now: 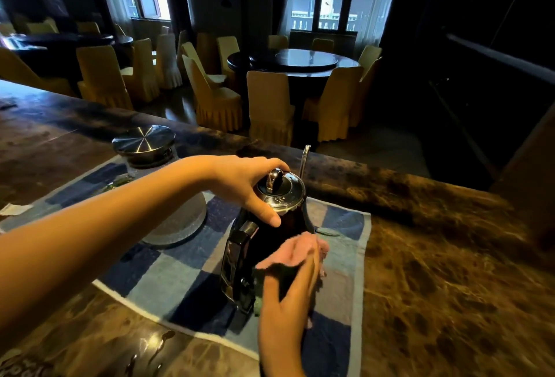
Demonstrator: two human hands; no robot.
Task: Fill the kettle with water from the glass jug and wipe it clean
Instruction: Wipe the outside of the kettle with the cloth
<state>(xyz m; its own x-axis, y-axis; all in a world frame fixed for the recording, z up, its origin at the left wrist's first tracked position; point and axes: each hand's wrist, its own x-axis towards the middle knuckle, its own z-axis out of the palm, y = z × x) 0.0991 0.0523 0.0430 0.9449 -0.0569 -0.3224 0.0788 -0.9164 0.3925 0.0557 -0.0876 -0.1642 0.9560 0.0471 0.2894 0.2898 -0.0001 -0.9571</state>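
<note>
A dark kettle (264, 238) with a shiny steel lid (280, 193) and a black handle stands upright on a blue checked towel (186, 268). My left hand (240, 184) grips the kettle's top rim, thumb on the near side. My right hand (288, 295) presses a pink cloth (300, 249) against the kettle's right side. Behind my left forearm stands the glass jug (177, 220) with a steel lid (143, 140); much of its body is hidden by the arm.
The towel lies on a brown marble counter (435, 271). A thin metal rod (304, 159) rises just behind the kettle. Water drops spot the counter's near edge. Beyond the counter are round dark tables and yellow-covered chairs (270, 103).
</note>
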